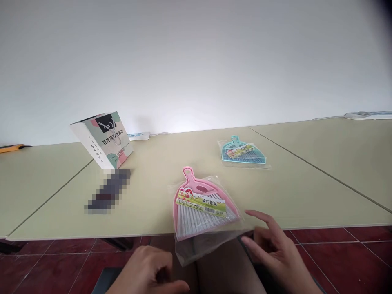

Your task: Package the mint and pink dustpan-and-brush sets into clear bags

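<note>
A pink dustpan and brush set point(192, 222) lies in a clear plastic bag at the table's front edge, a printed label across it. The loose end of its bag point(199, 247) hangs over the edge above my lap. My left hand point(153, 269) is below and left of the bag, fingers loosely curled and thumb apart, with nothing visible in it. To the right of the bag, my right hand point(274, 249) is open, its index finger stretched out near the pink set's corner and its thumb apart. A turquoise dustpan and brush set point(243, 153), also bagged, lies farther back.
A printed paper bag point(107, 139) with a rope handle stands tilted at the left. In front of it lies a dark, pixelated object point(107, 192). White power strips point(139, 136) are by the wall. An orange and black object point(12, 148) shows at the far left.
</note>
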`<action>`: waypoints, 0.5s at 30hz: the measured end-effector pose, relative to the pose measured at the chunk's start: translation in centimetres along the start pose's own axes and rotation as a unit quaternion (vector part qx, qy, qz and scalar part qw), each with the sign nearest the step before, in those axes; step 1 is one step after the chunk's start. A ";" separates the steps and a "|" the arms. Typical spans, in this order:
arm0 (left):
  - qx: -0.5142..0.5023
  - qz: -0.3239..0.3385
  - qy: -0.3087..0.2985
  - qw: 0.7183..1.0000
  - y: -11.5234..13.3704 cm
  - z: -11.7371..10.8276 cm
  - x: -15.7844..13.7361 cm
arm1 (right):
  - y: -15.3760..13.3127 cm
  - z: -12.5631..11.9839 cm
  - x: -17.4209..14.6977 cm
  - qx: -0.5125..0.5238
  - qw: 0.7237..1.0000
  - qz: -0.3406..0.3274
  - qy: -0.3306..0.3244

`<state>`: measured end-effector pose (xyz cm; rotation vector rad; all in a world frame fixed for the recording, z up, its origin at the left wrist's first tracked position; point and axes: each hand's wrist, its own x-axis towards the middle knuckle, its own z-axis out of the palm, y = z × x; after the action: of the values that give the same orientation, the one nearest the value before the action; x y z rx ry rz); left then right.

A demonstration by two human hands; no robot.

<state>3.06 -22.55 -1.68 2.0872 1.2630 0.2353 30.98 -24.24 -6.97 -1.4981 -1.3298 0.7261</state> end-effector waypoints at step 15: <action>0.037 0.183 0.166 0.968 -1.7 0.4 1.5 | 2.0 -1.3 2.9 -0.223 0.942 -0.250 -0.010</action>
<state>2.78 -20.93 -3.30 2.4090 1.0678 0.7385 33.57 -21.71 -7.87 -1.3940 -1.8819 0.1118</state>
